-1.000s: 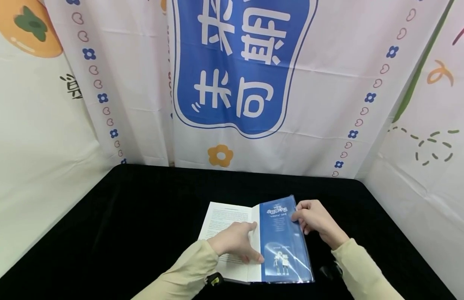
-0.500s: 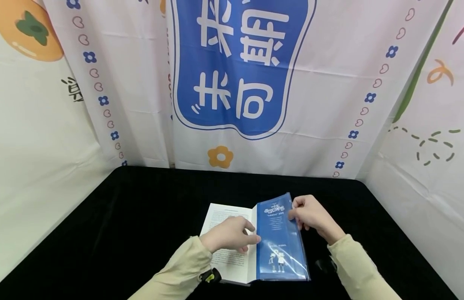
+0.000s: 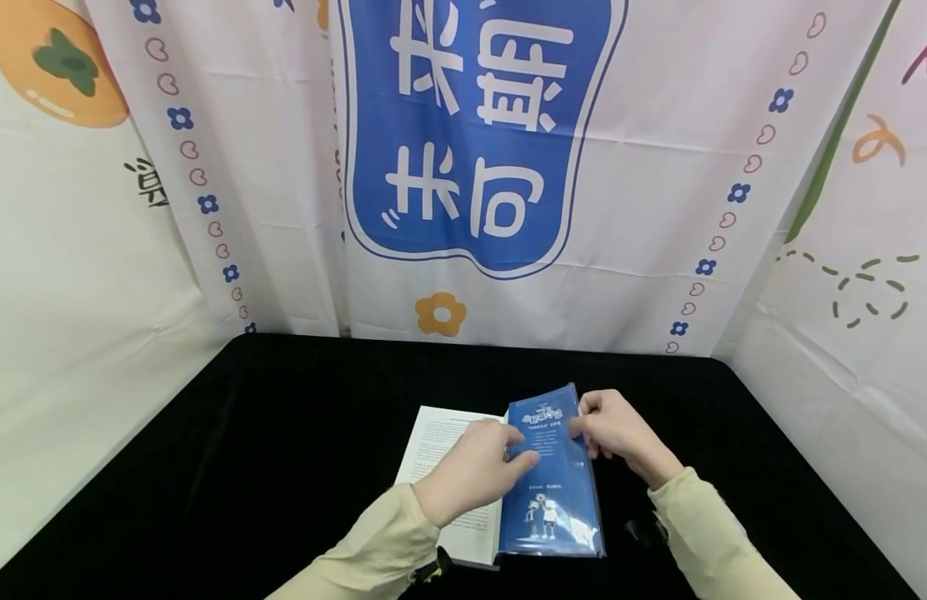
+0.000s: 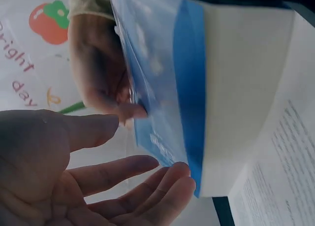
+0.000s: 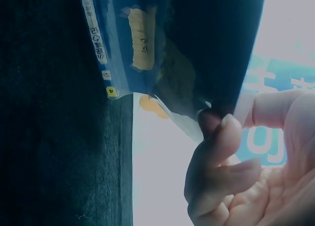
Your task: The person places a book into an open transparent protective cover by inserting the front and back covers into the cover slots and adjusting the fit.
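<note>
An open book (image 3: 433,446) lies on the black table, printed page on the left. Its blue cover (image 3: 542,492), in a clear plastic jacket, is raised at the right. My right hand (image 3: 617,433) pinches the cover's outer edge near the far corner, thumb on the blue inner side. The left hand (image 3: 471,471) is over the page and the cover, its fingers spread and loosely bent. In the left wrist view its fingertips (image 4: 182,169) are close to the blue flap; whether they touch it I cannot tell. The right wrist view shows the cover's outside with a beige label (image 5: 142,39).
Black cloth covers the table (image 3: 306,450) around the book. White printed curtains (image 3: 643,208) stand behind it and on both sides. Dark straps sit at both sleeve cuffs (image 3: 403,517).
My right hand has moved a little left, bringing the cover's edge with it, so the cover leans further over the book. The left hand has shifted from the fold up toward the cover.
</note>
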The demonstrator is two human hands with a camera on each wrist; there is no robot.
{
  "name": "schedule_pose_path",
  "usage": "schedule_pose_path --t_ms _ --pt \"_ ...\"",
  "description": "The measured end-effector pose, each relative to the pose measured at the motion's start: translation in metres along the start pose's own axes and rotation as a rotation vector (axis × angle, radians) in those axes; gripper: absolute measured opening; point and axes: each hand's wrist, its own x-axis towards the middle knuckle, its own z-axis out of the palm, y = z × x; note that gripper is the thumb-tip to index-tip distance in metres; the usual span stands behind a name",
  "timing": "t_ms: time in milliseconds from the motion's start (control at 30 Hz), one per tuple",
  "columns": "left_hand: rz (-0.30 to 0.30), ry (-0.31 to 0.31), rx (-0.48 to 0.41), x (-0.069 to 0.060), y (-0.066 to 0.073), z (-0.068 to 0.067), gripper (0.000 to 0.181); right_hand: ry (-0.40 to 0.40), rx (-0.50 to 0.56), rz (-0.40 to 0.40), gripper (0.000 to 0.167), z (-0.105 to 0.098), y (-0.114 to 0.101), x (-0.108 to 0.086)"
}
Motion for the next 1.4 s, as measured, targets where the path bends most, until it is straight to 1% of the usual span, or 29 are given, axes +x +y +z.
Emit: schedule_pose_path --t_ms 67,167,233,333,400,533,633,800,867,900,1033,1067,1133,1300,1400 --pt "0.019 -0.013 0.002 0.001 0.007 0.002 0.025 -0.001 0.000 0.005 0.020 0.001 -0.001 0.000" --pt "0.028 -0.034 0.030 0.004 0.016 0.006 0.038 -0.011 -0.004 0.029 0.020 0.003 -0.001 0.000" --pt "0.026 -0.051 0.064 0.006 0.022 0.010 0.048 -0.020 -0.009 0.040 0.020 0.003 0.000 0.000" --pt "0.020 -0.059 0.145 0.010 0.029 0.014 0.058 -0.041 -0.005 0.038 0.020 0.004 0.002 -0.001" --pt "0.009 -0.066 0.194 0.012 0.033 0.016 0.061 -0.061 0.005 0.027 0.019 0.004 0.003 0.000" --pt "-0.033 -0.097 0.255 0.017 0.037 0.019 0.063 -0.097 0.041 0.021 0.021 0.003 0.005 0.001" --pt "-0.056 -0.117 0.295 0.018 0.040 0.019 0.062 -0.100 0.059 0.013 0.022 0.004 0.006 0.002" --pt "-0.066 -0.196 0.379 0.019 0.043 0.019 0.067 -0.130 0.070 0.011 0.023 0.007 0.008 0.002" --pt "-0.050 -0.228 0.414 0.019 0.043 0.019 0.069 -0.154 0.082 0.012 0.023 0.008 0.008 0.003" --pt "-0.038 -0.229 0.428 0.019 0.043 0.020 0.070 -0.162 0.092 0.012 0.024 0.008 0.008 0.003" --pt "0.018 -0.193 0.481 0.019 0.044 0.023 0.064 -0.180 0.121 -0.002 0.025 0.007 0.009 0.004" --pt "0.022 -0.183 0.492 0.019 0.044 0.023 0.062 -0.182 0.126 -0.003 0.026 0.007 0.008 0.004" --pt "0.019 -0.175 0.508 0.020 0.046 0.023 0.060 -0.180 0.124 -0.003 0.026 0.007 0.007 0.003" --pt "0.008 -0.207 0.531 0.020 0.047 0.021 0.059 -0.170 0.125 0.010 0.028 0.009 0.006 0.001" --pt "0.009 -0.211 0.551 0.020 0.048 0.021 0.059 -0.158 0.129 0.003 0.029 0.012 0.006 0.001"
